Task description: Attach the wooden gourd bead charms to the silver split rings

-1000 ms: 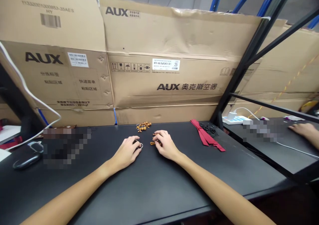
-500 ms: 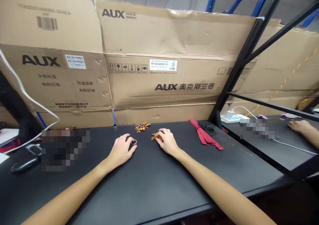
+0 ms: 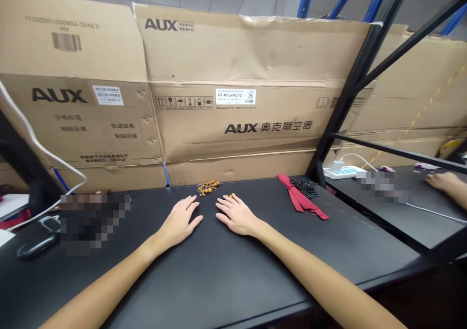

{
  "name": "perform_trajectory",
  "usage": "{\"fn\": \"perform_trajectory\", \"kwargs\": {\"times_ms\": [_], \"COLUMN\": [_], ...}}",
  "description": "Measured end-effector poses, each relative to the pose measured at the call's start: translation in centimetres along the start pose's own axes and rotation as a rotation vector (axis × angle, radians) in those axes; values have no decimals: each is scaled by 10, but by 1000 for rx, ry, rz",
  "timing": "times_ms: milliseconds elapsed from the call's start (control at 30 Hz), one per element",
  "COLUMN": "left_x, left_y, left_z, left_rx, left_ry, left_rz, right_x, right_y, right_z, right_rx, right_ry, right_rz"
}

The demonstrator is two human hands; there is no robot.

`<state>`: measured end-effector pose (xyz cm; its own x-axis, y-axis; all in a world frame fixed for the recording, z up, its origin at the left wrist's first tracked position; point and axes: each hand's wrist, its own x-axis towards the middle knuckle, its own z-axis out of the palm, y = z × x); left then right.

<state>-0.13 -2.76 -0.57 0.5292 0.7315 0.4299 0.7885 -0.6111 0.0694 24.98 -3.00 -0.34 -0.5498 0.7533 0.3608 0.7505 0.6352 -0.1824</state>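
My left hand (image 3: 180,220) lies palm down on the black table (image 3: 204,275), its fingers stretched out and a little apart. Facing it, my right hand (image 3: 238,216) is also flat with fingers spread. Small orange-brown beads (image 3: 230,196) peek out at the fingertips of the right hand, mostly covered by them; whether the fingers touch them I cannot tell. Just beyond both hands, between them, sits a cluster of wooden-looking beads (image 3: 208,187) with thin cords. No ring shows at the left hand now.
Red ribbon strips (image 3: 302,198) lie crossed at the right, beside a heap of black loops (image 3: 307,188). A dark glossy object (image 3: 38,245) and a white cable (image 3: 47,147) are at the left. Cardboard (image 3: 237,57) walls the back. Past a black frame (image 3: 346,95), another person's hand (image 3: 443,181) rests.
The silvery ring seen at my left fingers has gone from sight, and that hand has flattened. My right hand has loosened from the beads, spread its fingers and shifted slightly left and nearer.
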Motion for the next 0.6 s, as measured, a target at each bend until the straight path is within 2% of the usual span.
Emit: {"fn": "perform_trajectory", "kwargs": {"times_ms": [167, 233, 433, 500, 600], "left_x": [11, 24, 67, 71, 58], "left_y": [-4, -4, 5, 11, 25], "left_z": [8, 12, 21, 21, 16], "left_rx": [45, 51, 3, -16, -93], "left_ry": [3, -20, 33, 35, 21], "left_rz": [-2, -7, 15, 44, 145], "right_x": [2, 4, 4, 2, 0], "right_y": [7, 12, 28, 28, 21], "right_z": [3, 4, 3, 0, -4], "right_rx": [-24, -31, -43, -62, -80], "right_ry": [-37, -38, 8, 33, 123], "right_rz": [88, 114, 142, 128, 67]}}
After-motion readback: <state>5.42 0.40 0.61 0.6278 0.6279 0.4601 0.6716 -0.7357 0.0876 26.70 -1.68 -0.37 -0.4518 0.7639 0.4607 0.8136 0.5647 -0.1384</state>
